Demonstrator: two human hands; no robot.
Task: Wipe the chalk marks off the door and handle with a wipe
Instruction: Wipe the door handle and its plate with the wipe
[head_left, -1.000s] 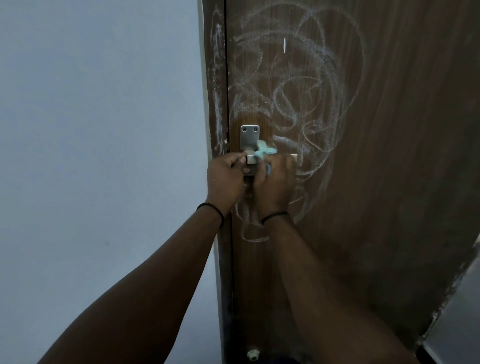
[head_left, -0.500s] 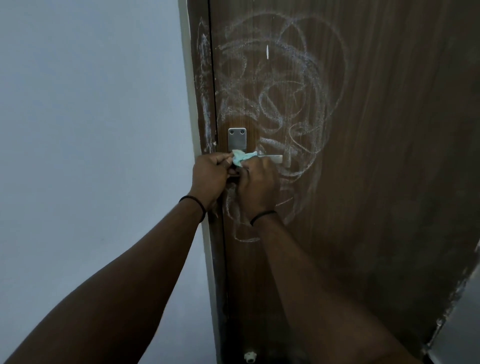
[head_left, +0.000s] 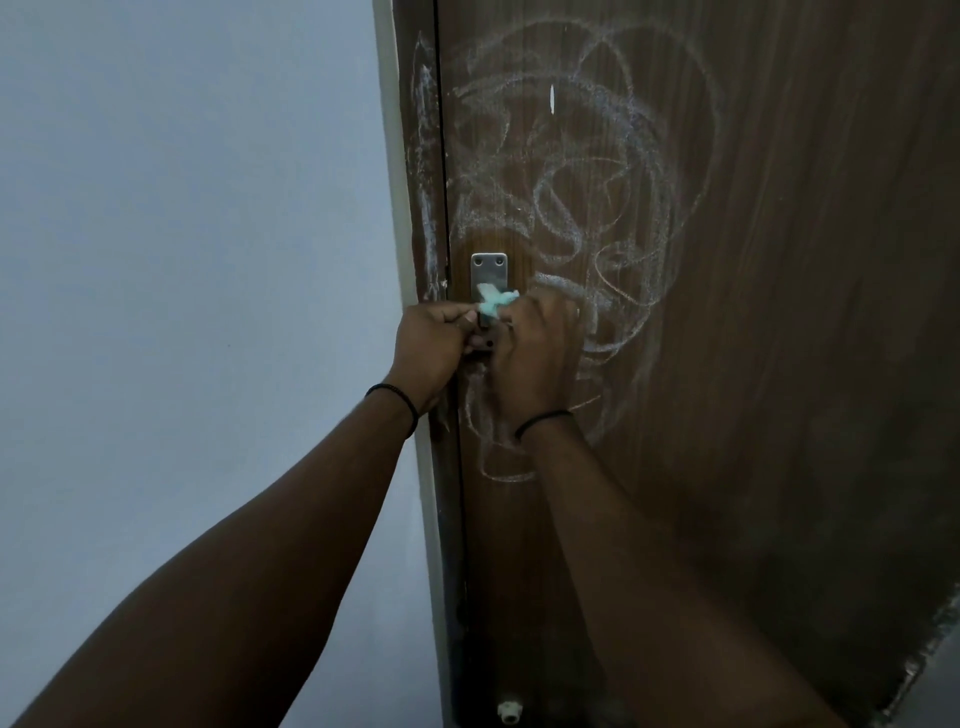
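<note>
A brown wooden door (head_left: 779, 312) carries white chalk scribbles (head_left: 582, 171) above, beside and below its metal handle plate (head_left: 488, 267). A crumpled teal wipe (head_left: 496, 302) sits at the base of the handle, just under the plate's screws. My right hand (head_left: 540, 358) is curled round the handle lever with the wipe, and the lever is hidden beneath it. My left hand (head_left: 431, 345) is at the door's edge, its fingertips pinching the wipe's left end.
The door frame strip (head_left: 423, 208) also bears chalk streaks. A pale wall (head_left: 182, 260) fills the left side. A small white fitting (head_left: 508, 713) sits low by the door's edge. The floor edge (head_left: 935, 649) shows at the bottom right.
My right hand has slid along the lever, which showed beyond my fingers and is now covered. The wipe has bunched up against the plate. My left hand stays by the handle.
</note>
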